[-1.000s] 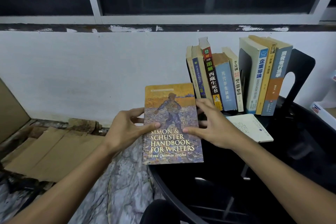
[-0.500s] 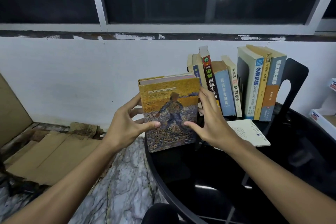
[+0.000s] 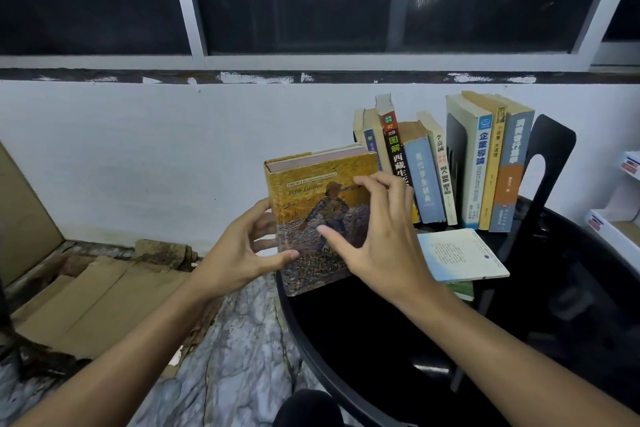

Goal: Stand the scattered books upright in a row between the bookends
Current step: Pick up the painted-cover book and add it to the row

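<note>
Since second ago: I have tipped handbook [image 3: 322, 218] from flat, cover-up to upright at frame centre, bottom edge on black table rim [image 3: 311, 350]. My left hand [image 3: 239, 253] grips spine side, thumb on matte yellow cover; my right hand [image 3: 384, 239] spread across cover, fingers curled over right edge. Row of worn paperbacks [image 3: 412, 166] just behind right, leaning, then glossy black metal bookend [image 3: 550, 163]. Pale thin book [image 3: 460, 255] flat on table, centre right. Open glossy tabletop lower right.
</note>
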`<state>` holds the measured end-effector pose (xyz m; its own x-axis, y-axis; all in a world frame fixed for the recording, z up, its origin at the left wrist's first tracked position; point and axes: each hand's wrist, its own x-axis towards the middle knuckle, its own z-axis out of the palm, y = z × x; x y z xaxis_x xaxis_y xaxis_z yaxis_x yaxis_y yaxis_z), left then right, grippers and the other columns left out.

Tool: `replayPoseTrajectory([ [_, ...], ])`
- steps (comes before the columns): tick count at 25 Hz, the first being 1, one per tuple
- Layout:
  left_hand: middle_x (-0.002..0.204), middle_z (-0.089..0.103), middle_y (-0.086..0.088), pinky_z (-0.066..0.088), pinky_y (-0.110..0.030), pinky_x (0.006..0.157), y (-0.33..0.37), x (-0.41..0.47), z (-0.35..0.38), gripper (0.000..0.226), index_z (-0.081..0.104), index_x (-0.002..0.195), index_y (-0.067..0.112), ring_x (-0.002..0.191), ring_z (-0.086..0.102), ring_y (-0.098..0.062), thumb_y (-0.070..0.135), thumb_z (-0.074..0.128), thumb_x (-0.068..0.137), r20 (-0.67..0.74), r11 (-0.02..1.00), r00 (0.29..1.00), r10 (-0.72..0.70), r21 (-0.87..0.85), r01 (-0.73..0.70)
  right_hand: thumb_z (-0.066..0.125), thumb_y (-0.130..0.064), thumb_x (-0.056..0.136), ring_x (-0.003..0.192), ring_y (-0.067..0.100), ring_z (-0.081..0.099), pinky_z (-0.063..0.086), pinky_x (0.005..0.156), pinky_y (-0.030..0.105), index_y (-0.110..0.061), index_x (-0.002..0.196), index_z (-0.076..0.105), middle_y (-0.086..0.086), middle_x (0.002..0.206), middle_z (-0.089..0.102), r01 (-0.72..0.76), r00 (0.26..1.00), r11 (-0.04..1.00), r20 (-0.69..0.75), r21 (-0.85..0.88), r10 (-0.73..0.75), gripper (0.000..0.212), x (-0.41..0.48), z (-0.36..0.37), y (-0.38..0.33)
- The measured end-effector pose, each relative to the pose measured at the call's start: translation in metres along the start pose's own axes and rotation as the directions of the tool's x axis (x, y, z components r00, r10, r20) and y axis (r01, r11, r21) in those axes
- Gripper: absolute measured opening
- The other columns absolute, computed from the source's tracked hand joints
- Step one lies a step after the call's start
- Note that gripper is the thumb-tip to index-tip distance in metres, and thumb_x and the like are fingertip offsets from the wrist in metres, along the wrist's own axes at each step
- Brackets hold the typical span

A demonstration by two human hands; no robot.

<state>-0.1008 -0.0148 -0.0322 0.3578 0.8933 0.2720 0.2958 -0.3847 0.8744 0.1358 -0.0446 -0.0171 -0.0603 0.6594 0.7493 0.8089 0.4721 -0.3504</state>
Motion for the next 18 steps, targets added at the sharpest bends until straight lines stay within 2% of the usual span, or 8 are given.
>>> replayPoseTrajectory([
  [3,0.132,0.066,0.003,0.056,-0.036,0.098,0.01,-0.007,0.007,0.069,0.05,0.14,0.024,0.122,0.063,-0.018,0.002,0.08,0.082,0.017,0.997,0.997,0.076,-0.02,-0.076,0.065,-0.077,0.074,0.137,0.015,0.03,0.028,0.107,0.018,-0.008,0.149,0.033,0.0,0.14,0.027,-0.123,0.988,0.991,0.096,0.058,0.117,0.106,0.002,-0.004,-0.025],
  [6,0.11,0.068,0.016,0.057,-0.034,0.093,0.016,-0.012,0.017,0.054,0.062,0.117,0.035,0.109,0.065,-0.01,0.003,0.082,0.08,0.039,0.993,0.993,0.113,0.014,-0.113,0.069,-0.079,0.068,0.143,0.01,0.023,0.027,0.11,0.018,-0.011,0.156,0.021,-0.005,0.148,0.021,-0.204,0.971,0.972,0.148,0.12,0.186,0.121,0.008,-0.01,-0.035],
  [9,0.121,0.066,0.018,0.057,-0.029,0.091,0.021,-0.015,0.03,0.057,0.06,0.129,0.023,0.12,0.06,-0.007,0.006,0.083,0.08,0.037,0.991,0.99,0.135,0.002,-0.135,0.074,-0.073,0.068,0.142,0.0,0.026,0.035,0.117,0.028,-0.015,0.156,0.023,-0.013,0.15,0.022,-0.237,0.962,0.933,0.199,0.27,0.186,0.117,0.012,-0.019,-0.026],
  [12,0.139,0.059,0.008,0.06,-0.037,0.09,0.022,-0.015,0.042,0.072,0.05,0.146,0.014,0.13,0.055,-0.014,0.002,0.081,0.082,0.031,0.982,0.982,0.185,-0.033,-0.184,0.072,-0.069,0.068,0.145,-0.004,0.025,0.043,0.115,0.035,-0.02,0.159,0.025,-0.019,0.156,0.023,-0.272,0.933,0.873,0.332,0.404,0.138,0.114,0.015,-0.033,-0.006],
  [15,0.143,0.051,0.004,0.061,-0.041,0.087,0.023,-0.012,0.057,0.084,0.041,0.153,0.019,0.131,0.055,-0.022,0.007,0.083,0.081,0.015,0.974,0.974,0.227,-0.008,-0.227,0.072,-0.059,0.076,0.146,-0.002,0.027,0.044,0.113,0.034,-0.021,0.159,0.024,-0.019,0.16,0.024,-0.249,0.9,0.867,0.434,0.432,0.042,0.103,0.021,-0.049,0.015],
  [18,0.143,0.046,0.01,0.061,-0.032,0.088,0.027,-0.009,0.076,0.097,0.03,0.157,0.032,0.13,0.054,-0.017,0.018,0.086,0.08,-0.042,0.968,0.967,0.25,0.049,-0.248,0.068,-0.043,0.087,0.146,-0.003,0.029,0.041,0.115,0.032,-0.023,0.159,0.025,-0.018,0.16,0.026,-0.246,0.862,0.846,0.506,0.472,-0.032,0.086,0.026,-0.06,0.035],
])
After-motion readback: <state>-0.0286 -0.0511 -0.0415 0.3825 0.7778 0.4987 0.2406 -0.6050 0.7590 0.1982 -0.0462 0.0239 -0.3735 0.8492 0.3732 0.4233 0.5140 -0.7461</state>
